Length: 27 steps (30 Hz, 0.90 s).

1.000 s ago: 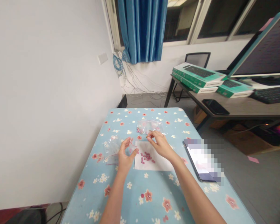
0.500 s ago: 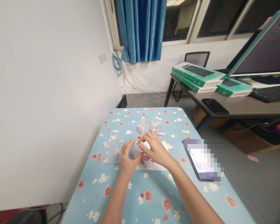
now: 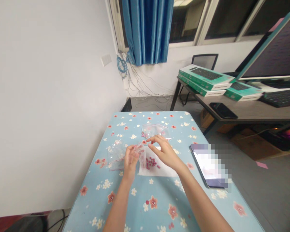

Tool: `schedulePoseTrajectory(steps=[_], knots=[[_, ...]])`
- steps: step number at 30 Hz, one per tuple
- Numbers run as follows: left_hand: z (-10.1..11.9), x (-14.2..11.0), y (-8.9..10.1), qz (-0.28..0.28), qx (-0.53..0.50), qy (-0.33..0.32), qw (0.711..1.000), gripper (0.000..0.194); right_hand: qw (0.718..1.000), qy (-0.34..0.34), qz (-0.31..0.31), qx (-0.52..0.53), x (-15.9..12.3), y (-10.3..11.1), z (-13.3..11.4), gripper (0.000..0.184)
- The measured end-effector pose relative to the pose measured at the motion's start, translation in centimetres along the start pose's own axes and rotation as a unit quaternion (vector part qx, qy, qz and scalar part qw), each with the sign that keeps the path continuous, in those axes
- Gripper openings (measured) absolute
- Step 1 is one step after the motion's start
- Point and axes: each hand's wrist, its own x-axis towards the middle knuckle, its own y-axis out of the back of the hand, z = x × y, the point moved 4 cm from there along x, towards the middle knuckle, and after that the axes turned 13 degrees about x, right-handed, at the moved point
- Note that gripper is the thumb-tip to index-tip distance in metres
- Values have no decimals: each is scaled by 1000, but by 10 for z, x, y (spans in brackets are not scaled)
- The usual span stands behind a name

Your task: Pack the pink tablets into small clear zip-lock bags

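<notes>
My left hand (image 3: 131, 160) is closed on the edge of a small clear zip bag (image 3: 141, 154) with a reddish line along its top. Small pink pieces seem to show through the plastic, but I cannot count them. Just right of the bag's mouth is my right hand (image 3: 164, 151), thumb and fingers apart, with nothing visible between them. Beneath both hands lies a white sheet of paper (image 3: 165, 170). Several dark pink beads (image 3: 151, 162) are gathered on its left part, one a little apart from the pile.
A second clear bag (image 3: 116, 153) lies left of my left hand. Behind my hands is another bag (image 3: 156, 129) with pink pieces. A phone (image 3: 207, 166) rests near the right edge of the flower-patterned table (image 3: 106, 206). A desk (image 3: 246, 109) with boxes stands at right.
My right hand held a tiny brownish piece at the bag's mouth; its fingers are now apart and empty. The left hand has turned the bag more upright, uncovering the beads.
</notes>
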Motion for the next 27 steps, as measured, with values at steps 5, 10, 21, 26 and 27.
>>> schedulePoseTrajectory(steps=[5,10,21,26,27], knots=[[-3,0,-7,-58,-101,91,989,44,1000,-21,-14,14,2,-8,9,21],[-7,0,-9,-79,-98,149,981,52,1000,-12,-7,19,3,-11,11,14],[-10,8,5,60,-18,93,994,36,999,-19,-18,-29,2,-13,12,19],[-9,7,9,84,17,75,994,35,997,-37,-54,-49,1,-16,12,19],[-10,6,10,85,21,73,993,35,996,-36,-59,-52,1,-17,11,19]])
